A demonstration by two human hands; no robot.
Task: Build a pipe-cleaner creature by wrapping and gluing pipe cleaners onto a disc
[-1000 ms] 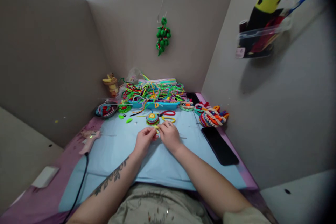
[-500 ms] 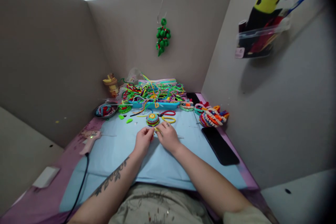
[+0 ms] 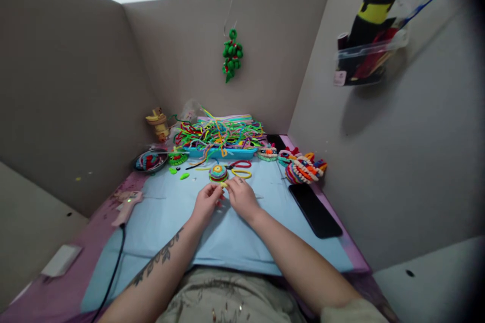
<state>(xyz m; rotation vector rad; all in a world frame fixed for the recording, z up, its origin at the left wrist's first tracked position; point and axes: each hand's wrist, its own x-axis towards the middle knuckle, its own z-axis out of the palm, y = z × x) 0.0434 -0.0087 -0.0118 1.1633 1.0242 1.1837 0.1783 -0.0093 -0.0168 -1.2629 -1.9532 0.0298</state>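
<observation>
Above the light blue mat (image 3: 166, 227), my left hand (image 3: 207, 203) and my right hand (image 3: 242, 198) meet with fingertips pinched. Between them is a short yellow pipe cleaner (image 3: 223, 184), mostly covered by the fingers. My right hand is closed on it; the left fingertips pinch at its other side. Just beyond the fingers sits a round striped ball (image 3: 219, 172) of coiled pipe cleaners. Scissors (image 3: 241, 169) with one red and one yellow handle loop lie right of the ball, open.
A blue tray (image 3: 223, 153) heaped with colourful pipe cleaners stands at the back. To the left are a dark bowl (image 3: 162, 162), green pieces (image 3: 184, 176) and a pink glue gun (image 3: 128, 209) with a cord. Finished striped figures (image 3: 303, 167) and a phone (image 3: 315, 211) lie right.
My fingers have shifted slightly around the yellow pipe cleaner, the left hand opening a little. The whole view has moved a bit; the things on the mat stay put.
</observation>
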